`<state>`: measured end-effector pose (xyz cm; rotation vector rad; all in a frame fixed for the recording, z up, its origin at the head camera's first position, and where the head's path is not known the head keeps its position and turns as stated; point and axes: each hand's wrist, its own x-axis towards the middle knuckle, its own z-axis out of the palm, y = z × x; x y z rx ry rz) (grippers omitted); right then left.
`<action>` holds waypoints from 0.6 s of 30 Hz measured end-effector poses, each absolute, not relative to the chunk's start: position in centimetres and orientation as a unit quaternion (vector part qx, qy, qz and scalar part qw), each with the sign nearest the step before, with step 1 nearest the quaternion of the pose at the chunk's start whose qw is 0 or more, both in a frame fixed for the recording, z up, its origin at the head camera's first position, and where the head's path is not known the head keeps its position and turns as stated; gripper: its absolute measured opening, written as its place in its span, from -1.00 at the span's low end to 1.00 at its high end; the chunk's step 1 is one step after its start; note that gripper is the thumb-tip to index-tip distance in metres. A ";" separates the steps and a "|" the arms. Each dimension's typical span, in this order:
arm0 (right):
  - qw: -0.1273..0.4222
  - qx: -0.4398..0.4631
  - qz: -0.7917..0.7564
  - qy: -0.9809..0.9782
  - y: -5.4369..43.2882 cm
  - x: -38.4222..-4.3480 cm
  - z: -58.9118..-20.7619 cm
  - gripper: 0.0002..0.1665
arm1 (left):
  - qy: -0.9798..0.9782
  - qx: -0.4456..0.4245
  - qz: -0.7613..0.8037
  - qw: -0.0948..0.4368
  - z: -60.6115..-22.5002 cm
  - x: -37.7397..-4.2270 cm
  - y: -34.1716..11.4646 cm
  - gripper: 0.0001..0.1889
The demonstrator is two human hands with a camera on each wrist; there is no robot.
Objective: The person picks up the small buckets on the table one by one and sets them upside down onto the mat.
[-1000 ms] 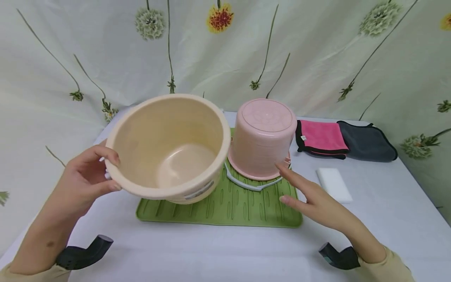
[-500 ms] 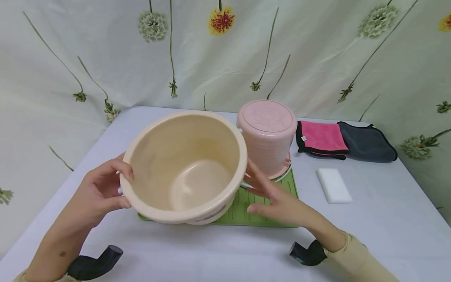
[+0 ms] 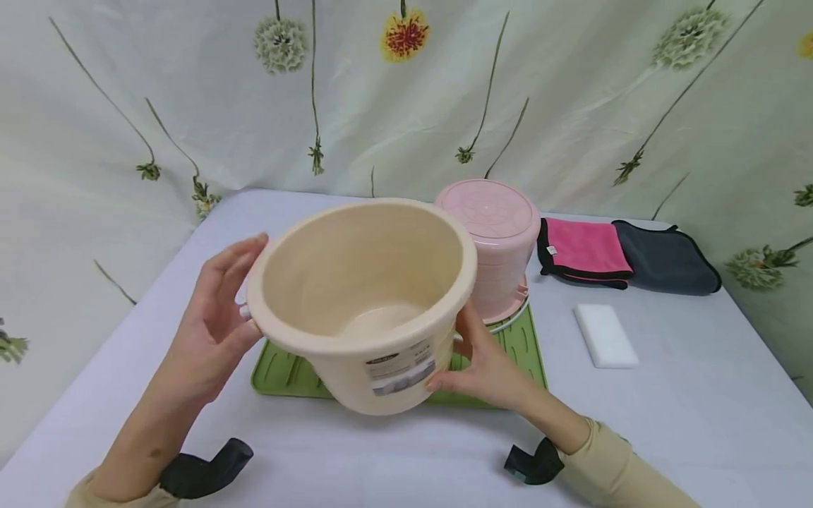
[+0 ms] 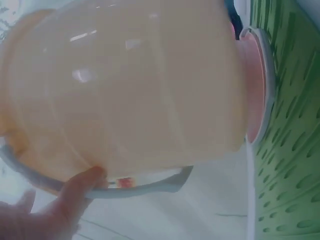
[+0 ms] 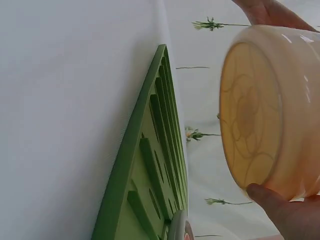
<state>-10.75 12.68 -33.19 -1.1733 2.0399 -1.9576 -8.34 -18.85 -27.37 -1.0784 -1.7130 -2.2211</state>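
Note:
A cream plastic bucket (image 3: pixel 381 360) hangs off the table with its mouth up and tilted toward me; a label is on its front. My right hand (image 3: pixel 489 363) holds its lower right side, thumb on the front wall and fingers partly hidden behind. My left hand (image 3: pixel 212 321) is spread at its left rim, its thumb (image 4: pixel 90 177) touching the wall beside the bucket's grey handle (image 4: pixel 135 191). The bucket's base (image 5: pixel 250 117), with a flower relief, shows in the right wrist view. Behind stands an upside-down pink bucket (image 3: pixel 498 247), partly hidden.
Under both buckets lies a ridged green mat (image 3: pixel 292 374) on the white table. At right are a white sponge (image 3: pixel 605 336), a pink cloth (image 3: pixel 587 247) and a dark grey cloth (image 3: pixel 667 257). A floral curtain (image 3: pixel 356 92) closes the back.
The cream bucket has come right and turned so that its label faces me. My right hand has moved in onto its side. My left hand has let go of its pinch on the rim.

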 end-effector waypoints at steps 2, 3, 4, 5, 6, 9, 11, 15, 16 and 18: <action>0.044 -0.381 -0.657 0.649 12.8 -10.8 -33.4 0.33 | -0.563 -0.379 -0.730 0.080 -26.8 -8.2 -18.1 -0.05; 0.049 -0.377 -0.666 0.641 12.8 -10.8 -33.4 0.32 | -0.568 -0.394 -0.717 0.090 -26.6 -8.2 -17.8 0.05; 0.056 -0.375 -0.676 0.632 12.8 -10.9 -33.4 0.32 | -0.580 -0.410 -0.697 0.100 -26.4 -8.0 -17.5 0.15; 0.064 -0.373 -0.686 0.621 12.9 -10.9 -33.4 0.32 | -0.595 -0.429 -0.670 0.113 -26.3 -7.8 -17.3 0.22; 0.074 -0.369 -0.697 0.610 13.0 -11.0 -33.3 0.32 | -0.622 -0.445 -0.631 0.132 -26.2 -7.6 -17.0 0.27; 0.097 -0.357 -0.718 0.590 13.2 -11.1 -33.3 0.31 | -0.703 -0.466 -0.503 0.190 -25.9 -7.1 -16.3 0.31; 0.106 -0.348 -0.724 0.586 13.5 -11.2 -33.3 0.30 | -0.743 -0.466 -0.427 0.220 -25.9 -6.8 -15.9 0.27; 0.112 -0.334 -0.710 0.609 13.8 -11.3 -33.3 0.28 | -0.788 -0.450 -0.342 0.243 -26.2 -6.7 -15.4 0.17; 0.114 -0.333 -0.706 0.614 13.8 -11.3 -33.4 0.27 | -0.796 -0.445 -0.330 0.246 -26.4 -6.8 -15.3 0.15; 0.118 -0.331 -0.699 0.623 13.8 -11.3 -33.4 0.26 | -0.802 -0.438 -0.322 0.249 -26.7 -7.0 -15.3 0.11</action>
